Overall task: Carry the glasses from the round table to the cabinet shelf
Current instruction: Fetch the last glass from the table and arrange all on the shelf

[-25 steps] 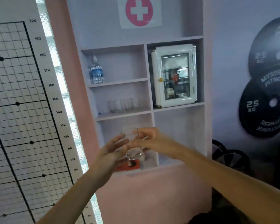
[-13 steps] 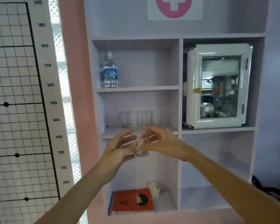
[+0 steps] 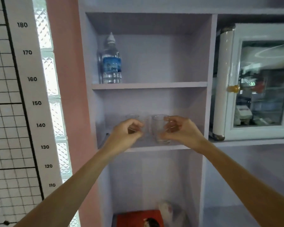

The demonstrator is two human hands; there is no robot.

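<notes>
Both arms reach forward into the middle compartment of the lilac cabinet (image 3: 208,99).

Right hand (image 3: 180,131): fingers curled around a clear glass (image 3: 159,128), thumb and forefinger up by the rim, the rest wrapped round the far side. The glass is upright, its base at or just above the middle shelf (image 3: 162,147); contact with the board cannot be judged.

Left hand (image 3: 125,133): fingers closed on a second clear glass (image 3: 134,122), of which only the rim and part of the upper wall show above the knuckles. It is upright, just left of the first glass, with a narrow gap between the two.

Further transparent glassware seems to stand behind these two toward the back of the compartment; outlines are too faint to count.

Surroundings:
- Shelf above: a water bottle (image 3: 111,61) with a blue label, upright, at the left side.
- Compartment below: a red book (image 3: 138,218) lying flat, with a blurred whitish object (image 3: 167,208) to its right.
- Right bay: a white glass-door case (image 3: 256,82) with a brass knob.
- Left wall: a height chart (image 3: 31,79) with a grid and printed numbers, beside glass blocks.
</notes>
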